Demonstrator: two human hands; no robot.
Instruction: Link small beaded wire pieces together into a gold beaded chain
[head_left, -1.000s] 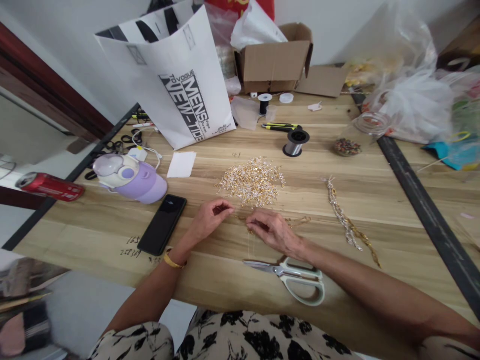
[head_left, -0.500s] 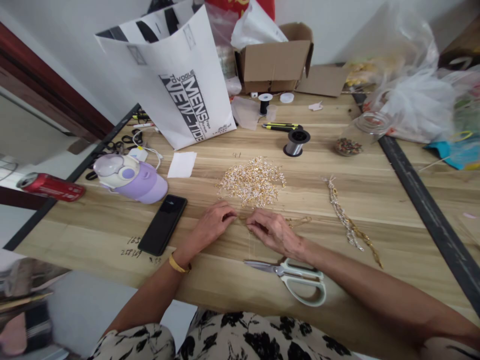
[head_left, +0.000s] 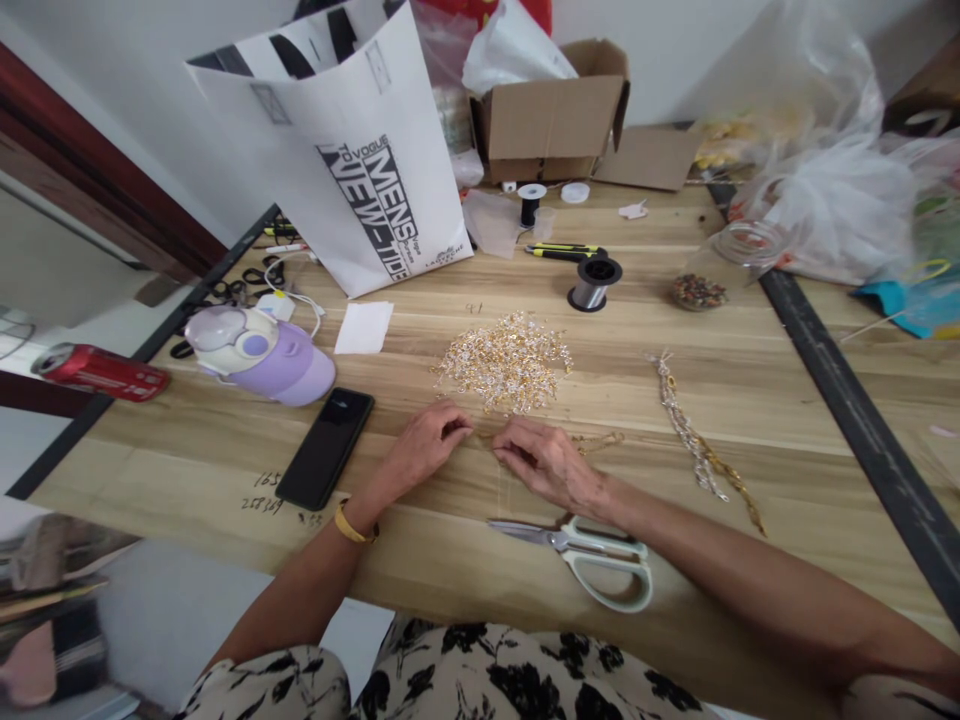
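My left hand [head_left: 427, 446] is closed in a pinch, thumb against fingertips, over the wooden table [head_left: 420, 560]. What it holds is too small to make out. My right hand [head_left: 547, 462] pinches a thin, pale strand [head_left: 505, 490] that hangs down below its fingers. A faint golden bit shows in the narrow gap between both hands. Just past the right hand lies a thin gold chain [head_left: 600, 441], partly hidden by it. Beyond the hands is a pile of small gold and clear beads or links [head_left: 506, 362]. Scissors [head_left: 570, 550] with pale green handles lie below the right hand.
Left of my hands are a black phone [head_left: 325, 448], a purple bottle [head_left: 262, 355] and a red can [head_left: 101, 371]. Gold and silver chains [head_left: 688, 435] lie right. Behind stand a wire spool [head_left: 592, 284], a jar [head_left: 720, 265], a paper bag [head_left: 360, 160] and a cardboard box [head_left: 551, 125].
Both hands hold nearly the same pinched pose and place. The view has shifted very slightly; the things on the table lie as before.
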